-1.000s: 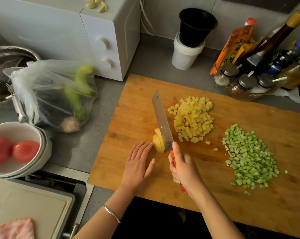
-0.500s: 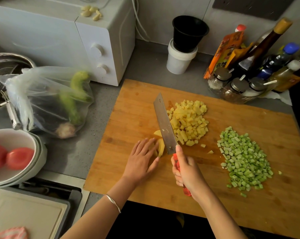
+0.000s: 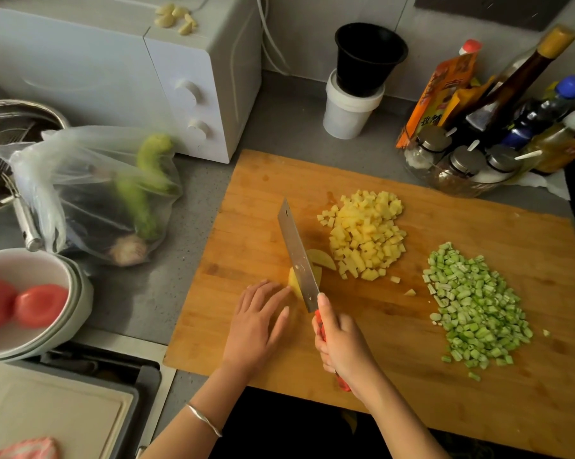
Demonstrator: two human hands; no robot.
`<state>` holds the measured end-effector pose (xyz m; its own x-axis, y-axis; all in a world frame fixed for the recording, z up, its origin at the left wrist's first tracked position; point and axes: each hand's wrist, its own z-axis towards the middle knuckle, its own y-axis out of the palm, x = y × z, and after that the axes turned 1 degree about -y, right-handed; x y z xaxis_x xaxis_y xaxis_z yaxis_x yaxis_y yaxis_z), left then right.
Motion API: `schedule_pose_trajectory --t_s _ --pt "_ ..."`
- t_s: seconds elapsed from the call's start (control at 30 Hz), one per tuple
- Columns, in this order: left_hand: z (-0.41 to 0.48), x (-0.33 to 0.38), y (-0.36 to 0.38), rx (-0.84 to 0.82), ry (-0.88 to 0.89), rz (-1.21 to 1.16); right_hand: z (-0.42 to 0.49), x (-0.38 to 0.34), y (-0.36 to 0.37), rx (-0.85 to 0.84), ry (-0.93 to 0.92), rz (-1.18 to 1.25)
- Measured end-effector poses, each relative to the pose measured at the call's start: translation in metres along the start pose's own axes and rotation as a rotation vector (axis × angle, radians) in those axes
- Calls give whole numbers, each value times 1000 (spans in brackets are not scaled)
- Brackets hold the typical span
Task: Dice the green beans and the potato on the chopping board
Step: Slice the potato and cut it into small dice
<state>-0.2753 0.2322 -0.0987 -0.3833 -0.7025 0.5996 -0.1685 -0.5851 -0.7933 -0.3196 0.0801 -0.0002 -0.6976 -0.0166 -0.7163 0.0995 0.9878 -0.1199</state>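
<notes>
Potato chunk (image 3: 292,282) sits left of centre on the chopping board (image 3: 246,220), with the knife (image 3: 297,250) blade standing in it, edge down. One cut slice (image 3: 322,258) lies flat just right of the blade. I read this as mid-slice on the last undiced piece.

Left hand (image 3: 259,323) lies on the chunk's near-left side, fingers close to straight, pressing rather than wrapping. It pins the piece so it won't roll, and sits on the side away from the edge. Right hand (image 3: 342,349) is clenched round the knife's red handle, one finger run up against the blade heel, I'd guess for steering.

Diced potato (image 3: 365,233) is heaped just right of the blade, diced green beans (image 3: 474,306) in a separate heap further right. That leaves the cutting lane free. Beans look done, potato nearly.

Off the board: plastic bag of vegetables (image 3: 97,193) to the left, bowl (image 3: 80,293) with tomatoes (image 3: 37,304) nearer me on that side, condiment bottles (image 3: 511,111) at back right.
</notes>
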Motion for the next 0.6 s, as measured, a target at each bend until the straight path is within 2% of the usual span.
schedule_pose_trajectory --t_s 0.2,0.47,0.6 --pt "-1 0 0 -30 -18 17 5 4 2 14 28 -47" --pt "-1 2 -1 -22 -28 2 18 11 11 77 37 -232" --pt "0 2 -1 -21 -11 25 16 -1 7 30 82 -127"
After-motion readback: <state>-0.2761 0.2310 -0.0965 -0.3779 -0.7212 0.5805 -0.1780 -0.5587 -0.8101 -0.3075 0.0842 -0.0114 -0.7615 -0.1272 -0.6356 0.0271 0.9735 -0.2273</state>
